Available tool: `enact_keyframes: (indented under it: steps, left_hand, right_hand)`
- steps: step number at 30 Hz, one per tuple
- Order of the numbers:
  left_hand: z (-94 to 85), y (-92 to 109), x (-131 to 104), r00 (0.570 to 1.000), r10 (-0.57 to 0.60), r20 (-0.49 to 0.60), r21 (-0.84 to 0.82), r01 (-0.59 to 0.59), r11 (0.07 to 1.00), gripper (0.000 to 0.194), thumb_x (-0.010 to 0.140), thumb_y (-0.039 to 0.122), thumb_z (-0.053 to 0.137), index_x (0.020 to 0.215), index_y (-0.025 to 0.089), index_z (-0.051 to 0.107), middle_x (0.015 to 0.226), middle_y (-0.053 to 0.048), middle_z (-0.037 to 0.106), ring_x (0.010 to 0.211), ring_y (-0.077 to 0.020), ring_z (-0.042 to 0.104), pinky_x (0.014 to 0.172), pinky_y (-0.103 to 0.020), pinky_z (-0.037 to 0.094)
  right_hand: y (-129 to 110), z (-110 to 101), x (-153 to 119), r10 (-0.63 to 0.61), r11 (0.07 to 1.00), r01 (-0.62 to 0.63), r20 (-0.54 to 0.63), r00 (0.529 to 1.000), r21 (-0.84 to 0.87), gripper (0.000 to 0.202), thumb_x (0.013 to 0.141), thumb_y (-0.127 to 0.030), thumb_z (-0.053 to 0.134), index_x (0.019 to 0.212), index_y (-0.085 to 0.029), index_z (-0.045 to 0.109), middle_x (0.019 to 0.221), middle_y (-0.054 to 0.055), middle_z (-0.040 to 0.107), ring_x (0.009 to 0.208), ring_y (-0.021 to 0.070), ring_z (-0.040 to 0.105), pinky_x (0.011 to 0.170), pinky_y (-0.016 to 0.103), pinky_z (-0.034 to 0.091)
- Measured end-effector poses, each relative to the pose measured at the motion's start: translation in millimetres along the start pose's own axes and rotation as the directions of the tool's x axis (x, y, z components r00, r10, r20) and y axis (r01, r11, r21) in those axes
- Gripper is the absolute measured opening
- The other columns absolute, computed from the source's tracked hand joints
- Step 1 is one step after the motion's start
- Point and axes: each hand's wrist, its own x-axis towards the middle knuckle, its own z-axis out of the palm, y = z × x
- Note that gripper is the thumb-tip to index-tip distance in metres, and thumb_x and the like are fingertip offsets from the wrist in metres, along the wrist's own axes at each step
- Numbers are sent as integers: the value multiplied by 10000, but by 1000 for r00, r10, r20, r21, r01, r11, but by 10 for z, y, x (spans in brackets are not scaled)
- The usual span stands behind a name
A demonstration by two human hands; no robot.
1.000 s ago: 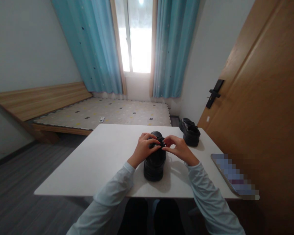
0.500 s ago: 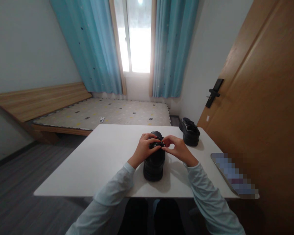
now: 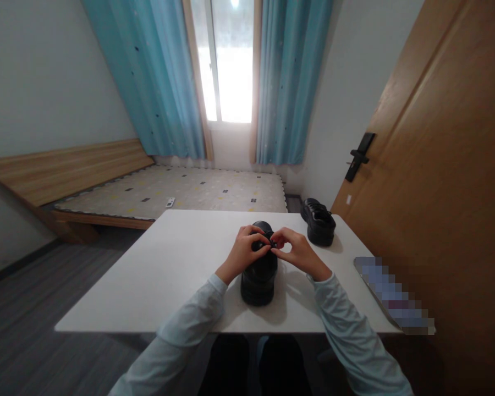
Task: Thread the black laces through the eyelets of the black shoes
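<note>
A black shoe (image 3: 259, 283) stands on the white table in front of me, its heel towards me. My left hand (image 3: 247, 246) lies over its top from the left, thumb and fingers pinched at the black shoelace (image 3: 268, 235). From the right, my right hand (image 3: 291, 247) pinches the lace too, its fingertips meeting those of the left hand. The fingers hide most of the lace, and its exact shape cannot be made out. Farther back to the right rests a second black laced shoe (image 3: 319, 223), touched by neither hand.
The white table (image 3: 148, 275) reaches out on both sides of the shoe. A blurred-out flat device (image 3: 391, 294) lies along its right edge. Behind the table is a bed (image 3: 198, 190) with a white remote (image 3: 170, 202). A wooden door (image 3: 437, 165) stands at the right.
Both hands stay at the top of the shoe, fingertips shifted only slightly and closer together at the lace. The lace shows less between the fingers. The shoes have not moved.
</note>
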Motion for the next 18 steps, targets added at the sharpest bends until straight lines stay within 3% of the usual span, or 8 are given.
enact_keyframes:
  steps: [5,9,12,18]
  left_hand:
    - [3,26,-8,999,8,-32,-12,-8,1000,48,722,212,702,769,221,700,996,-44,602,1003,-223,524,922,-415,432]
    - [-22,39,-17,997,14,-76,-13,-15,1000,34,723,196,693,753,210,686,979,-42,612,989,-218,530,916,-409,433]
    - [-64,51,-20,995,20,-93,-24,-23,999,35,723,192,691,753,209,681,961,-42,619,973,-214,540,907,-408,439]
    - [-145,64,-18,999,40,-13,-70,-41,997,42,728,190,678,759,214,695,957,-47,635,964,-212,560,904,-404,442]
  right_hand:
    - [-16,18,4,-12,1000,12,12,1000,-14,190,751,-174,625,931,-194,568,859,21,552,668,119,544,619,271,499]
    - [51,44,-2,24,997,-28,-49,998,-74,503,674,-162,695,1140,-211,511,1054,72,492,744,139,525,607,285,511]
    - [136,56,-9,108,993,-110,-46,993,-50,656,641,-202,744,1231,-205,457,1079,91,496,774,157,534,597,294,515]
    - [149,37,-8,170,985,-170,4,985,27,420,659,-232,740,1045,-203,577,1016,64,519,797,156,552,585,275,516]
